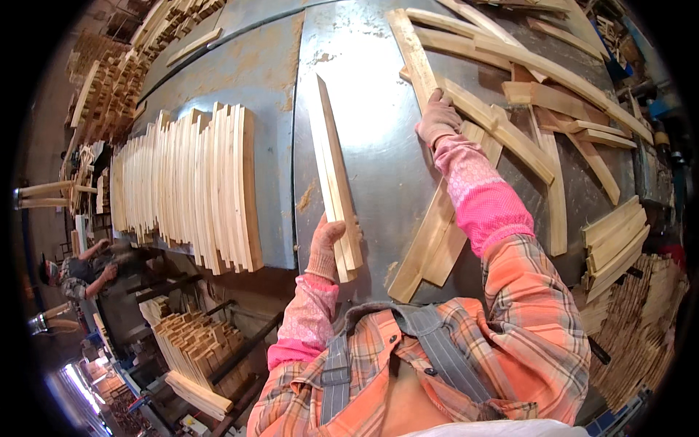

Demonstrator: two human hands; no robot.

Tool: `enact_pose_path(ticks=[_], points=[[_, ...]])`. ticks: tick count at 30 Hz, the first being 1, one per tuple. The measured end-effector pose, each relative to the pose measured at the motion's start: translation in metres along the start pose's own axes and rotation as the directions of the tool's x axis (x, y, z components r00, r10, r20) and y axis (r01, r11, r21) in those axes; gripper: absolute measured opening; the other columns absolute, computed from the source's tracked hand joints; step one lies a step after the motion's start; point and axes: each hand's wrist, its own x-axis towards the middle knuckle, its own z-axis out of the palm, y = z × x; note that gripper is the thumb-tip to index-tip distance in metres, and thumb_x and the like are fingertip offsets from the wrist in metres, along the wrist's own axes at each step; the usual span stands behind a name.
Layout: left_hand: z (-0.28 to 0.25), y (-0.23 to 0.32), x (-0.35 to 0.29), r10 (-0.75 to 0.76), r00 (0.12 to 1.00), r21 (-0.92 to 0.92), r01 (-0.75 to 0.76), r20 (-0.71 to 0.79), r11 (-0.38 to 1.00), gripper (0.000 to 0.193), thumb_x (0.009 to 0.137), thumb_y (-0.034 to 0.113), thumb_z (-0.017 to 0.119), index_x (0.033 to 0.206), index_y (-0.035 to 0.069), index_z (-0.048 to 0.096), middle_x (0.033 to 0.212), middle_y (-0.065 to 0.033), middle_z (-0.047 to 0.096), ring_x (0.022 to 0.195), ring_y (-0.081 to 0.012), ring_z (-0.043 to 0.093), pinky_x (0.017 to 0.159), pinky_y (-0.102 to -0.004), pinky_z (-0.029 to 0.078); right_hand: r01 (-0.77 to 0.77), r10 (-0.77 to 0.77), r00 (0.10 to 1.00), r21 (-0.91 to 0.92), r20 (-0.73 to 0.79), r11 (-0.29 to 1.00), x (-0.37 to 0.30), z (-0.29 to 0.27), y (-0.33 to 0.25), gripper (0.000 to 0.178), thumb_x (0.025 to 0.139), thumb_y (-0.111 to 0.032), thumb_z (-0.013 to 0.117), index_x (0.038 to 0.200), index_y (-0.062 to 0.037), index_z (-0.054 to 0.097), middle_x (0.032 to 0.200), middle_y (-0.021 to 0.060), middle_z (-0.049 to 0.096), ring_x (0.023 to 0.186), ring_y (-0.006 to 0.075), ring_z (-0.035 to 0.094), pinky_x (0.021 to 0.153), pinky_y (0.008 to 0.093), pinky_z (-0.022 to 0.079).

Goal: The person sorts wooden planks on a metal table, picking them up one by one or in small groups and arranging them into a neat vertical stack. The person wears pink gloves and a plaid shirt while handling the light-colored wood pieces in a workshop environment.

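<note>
Handling of wooden strips, seen from above. Your left hand (326, 244) is closed on the near part of a held bundle (333, 171), thumb laid across the top; it appears to be two strips side by side, though their overlap leaves the count uncertain. The bundle points away from you, over the metal surface (371, 146). Your right hand (440, 120) is farther out, its fingers wrapped over the near end of a pale strip (413, 58) at the edge of the loose pile.

Around that hand, a crossing strip (520, 153) runs outward to the right, and a lower pair (426, 255) slants back toward you beneath your forearm. Beyond lies the rest of the loose pile (568, 100), its pieces crossed at many angles. To your left, well apart from the bundle, an ordered row (186, 189) stands strip against strip, with uneven near ends.

The step in hand reads as picking strips singly from the disorder while the left hand holds those gathered. The next move calls for drawing the pale strip free without dragging its crossed neighbours, then turning it parallel to the bundle; a steady left grip would stop the held pieces from fanning apart.
</note>
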Motion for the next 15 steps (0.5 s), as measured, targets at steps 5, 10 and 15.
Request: enact_pose_path(ticks=[5,10,15], points=[[-0.028,-0.002,0.002,0.031,0.996,0.056,-0.026,-0.081,0.998,0.060,0.084,0.009,0.063,0.142,0.002,0.051,0.105,-0.0122,0.067,0.083,-0.0242,0.070,0.076,-0.0384,0.062,-0.017,-0.359,0.836,0.674,0.415,0.739,-0.123,0.025,-0.021,0.086,0.086,-0.014,0.079,0.157,-0.0007,0.032,0.133,0.0226,0.061,0.118,0.0342,0.066,0.097,0.0470,0.057],[-0.002,0.009,0.037,0.396,0.889,0.948,0.113,-0.230,0.297,0.098,0.081,0.040,0.083,0.156,0.000,0.036,0.141,-0.0288,0.053,0.126,-0.0430,0.058,0.109,-0.0459,0.048,0.164,-0.626,0.574,0.674,0.528,0.720,-0.228,0.038,-0.015,0.065,0.091,-0.038,0.068,0.142,0.0002,0.054,0.141,0.0277,0.058,0.127,0.0456,0.059,0.108,0.0462,0.049],[0.006,-0.004,0.069,0.506,0.801,0.946,0.252,-0.322,0.203,0.119,0.070,0.034,0.088,0.159,-0.005,0.019,0.146,-0.0327,0.050,0.133,-0.0446,0.055,0.111,-0.0461,0.047,0.410,-0.520,0.812,0.375,0.265,0.831,-0.129,-0.010,0.052,0.060,0.085,-0.042,0.072,0.130,-0.0043,0.063,0.130,0.0264,0.066,0.119,0.0427,0.064,0.098,0.0488,0.053]])
